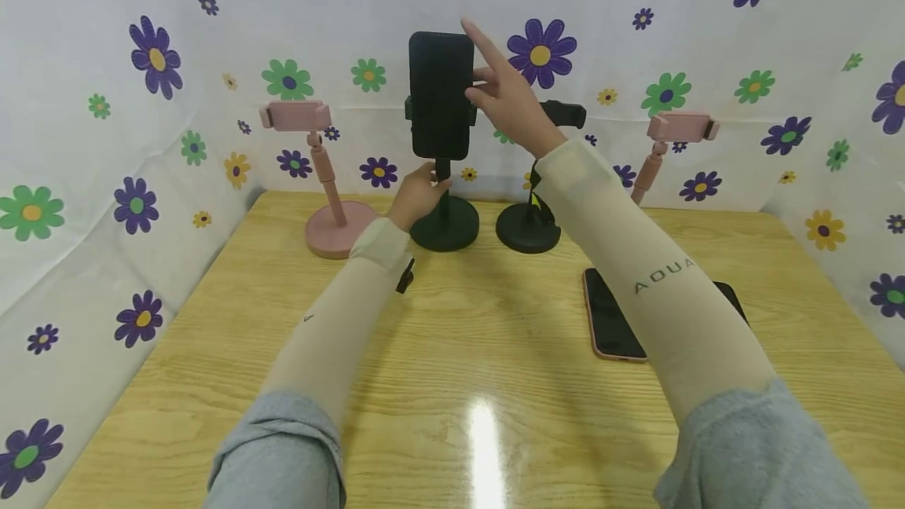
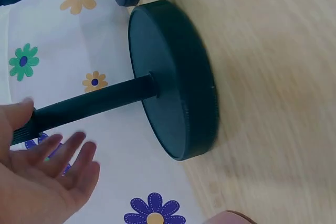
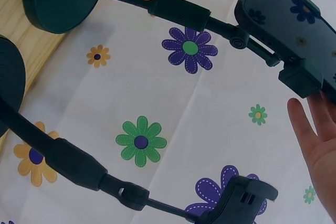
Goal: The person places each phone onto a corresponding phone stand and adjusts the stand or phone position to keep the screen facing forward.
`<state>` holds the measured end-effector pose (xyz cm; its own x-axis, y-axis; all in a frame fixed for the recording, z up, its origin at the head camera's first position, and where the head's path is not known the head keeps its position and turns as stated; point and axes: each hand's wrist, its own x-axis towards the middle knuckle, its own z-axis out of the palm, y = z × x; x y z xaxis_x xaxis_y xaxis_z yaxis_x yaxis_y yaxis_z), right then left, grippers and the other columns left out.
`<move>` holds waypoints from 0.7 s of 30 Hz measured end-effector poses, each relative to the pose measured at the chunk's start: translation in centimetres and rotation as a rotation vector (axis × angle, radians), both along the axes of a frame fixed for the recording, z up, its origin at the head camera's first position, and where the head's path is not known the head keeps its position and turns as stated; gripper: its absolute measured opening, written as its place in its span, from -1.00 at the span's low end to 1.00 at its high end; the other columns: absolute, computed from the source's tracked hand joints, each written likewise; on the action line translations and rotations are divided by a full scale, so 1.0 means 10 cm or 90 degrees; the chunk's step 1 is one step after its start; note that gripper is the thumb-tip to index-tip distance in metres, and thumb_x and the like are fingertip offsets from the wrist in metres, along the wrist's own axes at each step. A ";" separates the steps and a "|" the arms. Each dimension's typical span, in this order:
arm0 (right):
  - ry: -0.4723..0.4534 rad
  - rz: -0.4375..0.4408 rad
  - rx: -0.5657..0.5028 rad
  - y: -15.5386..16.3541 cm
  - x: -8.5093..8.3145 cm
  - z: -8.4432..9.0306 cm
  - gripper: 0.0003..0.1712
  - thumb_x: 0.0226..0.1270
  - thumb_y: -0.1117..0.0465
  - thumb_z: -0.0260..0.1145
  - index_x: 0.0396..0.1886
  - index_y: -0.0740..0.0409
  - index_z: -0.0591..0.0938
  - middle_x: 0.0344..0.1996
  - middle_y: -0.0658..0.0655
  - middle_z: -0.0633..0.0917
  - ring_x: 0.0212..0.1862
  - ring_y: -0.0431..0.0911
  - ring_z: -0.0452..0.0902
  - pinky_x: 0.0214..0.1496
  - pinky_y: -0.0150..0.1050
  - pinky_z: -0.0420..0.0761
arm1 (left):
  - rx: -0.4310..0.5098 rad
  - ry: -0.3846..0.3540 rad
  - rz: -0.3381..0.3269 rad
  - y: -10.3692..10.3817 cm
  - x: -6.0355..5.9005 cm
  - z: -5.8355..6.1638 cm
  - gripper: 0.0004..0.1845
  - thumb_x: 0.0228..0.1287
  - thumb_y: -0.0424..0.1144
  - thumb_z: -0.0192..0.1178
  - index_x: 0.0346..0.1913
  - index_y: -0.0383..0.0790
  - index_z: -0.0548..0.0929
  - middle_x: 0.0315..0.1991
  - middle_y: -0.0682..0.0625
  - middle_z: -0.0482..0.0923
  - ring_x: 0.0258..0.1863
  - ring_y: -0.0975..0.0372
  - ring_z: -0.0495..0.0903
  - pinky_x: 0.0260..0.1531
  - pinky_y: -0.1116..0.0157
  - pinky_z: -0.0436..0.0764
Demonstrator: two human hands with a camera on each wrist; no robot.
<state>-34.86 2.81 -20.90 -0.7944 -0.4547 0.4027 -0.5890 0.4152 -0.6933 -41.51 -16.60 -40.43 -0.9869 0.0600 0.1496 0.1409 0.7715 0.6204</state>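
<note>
A black phone (image 1: 441,97) stands upright in the clamp of a black phone stand (image 1: 445,228) at the back middle of the table. My left hand (image 1: 415,196) holds the stand's pole just below the phone. In the left wrist view, its thumb lies against the ribbed collar (image 2: 24,134) and the other fingers are spread loosely below. My right hand (image 1: 514,100) is at the phone's right edge, index finger stretched up beside the top corner. Seen from the right wrist, its fingers (image 3: 300,119) are at the phone's edge next to the clamp block (image 3: 301,78).
Another black stand (image 1: 528,228) is close on the right, partly behind my right forearm. Pink stands rise at left (image 1: 342,230) and right (image 1: 680,127). A pink-edged phone (image 1: 613,320) lies on the wooden table (image 1: 396,407), and a dark device (image 1: 731,298) shows past my arm. Flowered cloth (image 1: 226,45) hangs behind.
</note>
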 end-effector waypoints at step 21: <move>0.005 0.026 -0.140 0.57 0.36 -0.18 -0.38 0.46 0.23 0.04 0.45 -0.12 0.13 0.10 0.23 0.59 0.09 -0.03 0.58 0.28 -0.13 0.43 | 0.256 0.402 0.337 -0.55 1.21 0.54 -0.70 0.20 -0.37 0.15 -0.21 -0.23 0.19 -0.17 -0.04 0.11 -0.06 0.10 0.17 0.01 0.28 0.20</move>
